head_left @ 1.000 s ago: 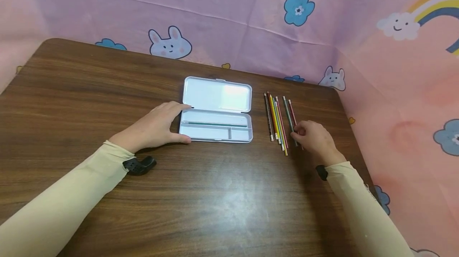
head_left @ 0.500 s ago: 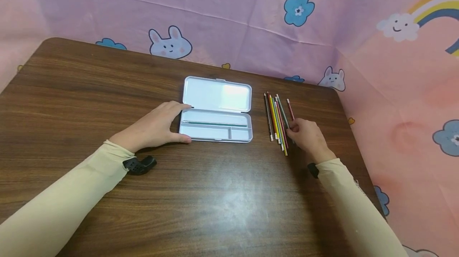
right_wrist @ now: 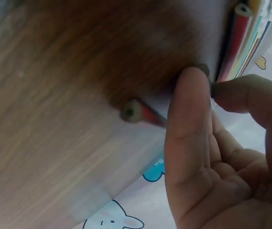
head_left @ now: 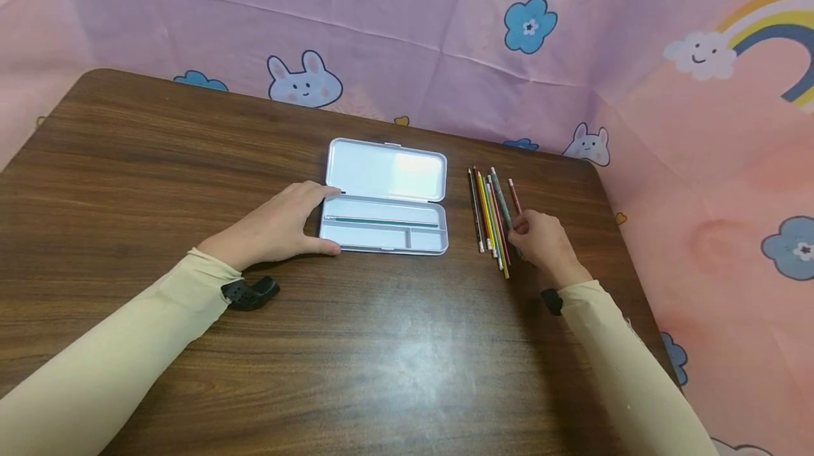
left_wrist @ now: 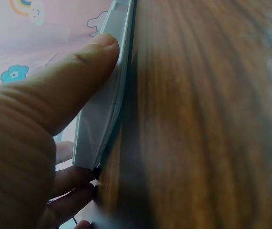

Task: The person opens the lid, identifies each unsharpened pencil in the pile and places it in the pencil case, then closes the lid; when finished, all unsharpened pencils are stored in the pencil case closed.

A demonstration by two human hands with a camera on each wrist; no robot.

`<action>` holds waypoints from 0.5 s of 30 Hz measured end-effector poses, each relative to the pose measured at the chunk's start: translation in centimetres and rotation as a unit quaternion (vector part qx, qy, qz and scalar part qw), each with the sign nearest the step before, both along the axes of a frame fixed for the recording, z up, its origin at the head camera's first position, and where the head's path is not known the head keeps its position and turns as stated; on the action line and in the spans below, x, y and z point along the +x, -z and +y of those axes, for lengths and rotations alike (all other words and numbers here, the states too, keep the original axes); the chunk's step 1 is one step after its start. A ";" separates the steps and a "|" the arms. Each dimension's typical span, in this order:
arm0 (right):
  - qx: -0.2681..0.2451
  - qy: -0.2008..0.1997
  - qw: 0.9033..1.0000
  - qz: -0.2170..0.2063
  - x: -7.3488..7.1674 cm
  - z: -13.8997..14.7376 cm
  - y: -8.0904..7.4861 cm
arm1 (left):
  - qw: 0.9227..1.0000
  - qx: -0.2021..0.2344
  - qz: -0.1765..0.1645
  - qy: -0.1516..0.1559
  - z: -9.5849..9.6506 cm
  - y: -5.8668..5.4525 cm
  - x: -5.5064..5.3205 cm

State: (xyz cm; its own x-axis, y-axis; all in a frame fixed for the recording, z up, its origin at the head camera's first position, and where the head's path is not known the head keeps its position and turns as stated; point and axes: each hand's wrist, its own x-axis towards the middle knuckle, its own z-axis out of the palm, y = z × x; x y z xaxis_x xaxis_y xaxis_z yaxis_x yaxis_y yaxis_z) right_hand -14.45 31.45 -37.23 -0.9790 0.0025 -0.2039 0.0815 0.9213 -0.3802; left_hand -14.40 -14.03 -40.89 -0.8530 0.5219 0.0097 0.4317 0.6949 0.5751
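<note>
A white pencil case (head_left: pixel 365 237) lies with its lid raised back, and one green pencil (head_left: pixel 381 220) rests in its long rear compartment. My left hand (head_left: pixel 270 226) holds the case's left end, thumb (left_wrist: pixel 90 62) along the front wall and fingers round the far side. To the right, my right hand (head_left: pixel 547 244) pinches a dark green pencil (head_left: pixel 499 191) near its lower end, between thumb and index finger. That pencil lies along the right side of several coloured pencils (head_left: pixel 481 208). A red pencil (head_left: pixel 514 194) sits apart, partly under the right hand.
The brown wooden table (head_left: pixel 356 357) carries everything. A pink and purple printed cloth (head_left: pixel 407 10) hangs behind its back edge and along its right side. Black straps (head_left: pixel 251 293) sit at both wrists.
My right hand has moved left with the dark green pencil, away from the red one and up against the bunch. The left hand and the case stay in place.
</note>
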 end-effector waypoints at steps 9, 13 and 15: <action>0.024 0.014 0.995 0.094 1.5 0.1 -1.7 | 1.000 -0.001 0.003 0.000 0.0 0.1 0.0; 0.012 -0.016 0.988 0.155 1.6 -0.6 -2.3 | 1.000 0.001 0.000 -0.002 0.0 0.1 0.0; 0.004 -0.042 0.982 0.186 1.5 -1.2 -2.5 | 1.000 0.002 0.000 0.000 0.0 0.1 0.0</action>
State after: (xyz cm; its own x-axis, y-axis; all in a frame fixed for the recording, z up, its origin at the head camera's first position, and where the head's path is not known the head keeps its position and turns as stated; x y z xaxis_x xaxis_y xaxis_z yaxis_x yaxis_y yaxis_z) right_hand -12.98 30.26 -34.77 -0.9826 -0.0804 0.1675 -0.1371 0.9222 -0.3615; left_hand -14.41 -14.06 -41.02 -0.8531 0.5216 0.0122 0.4316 0.6925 0.5780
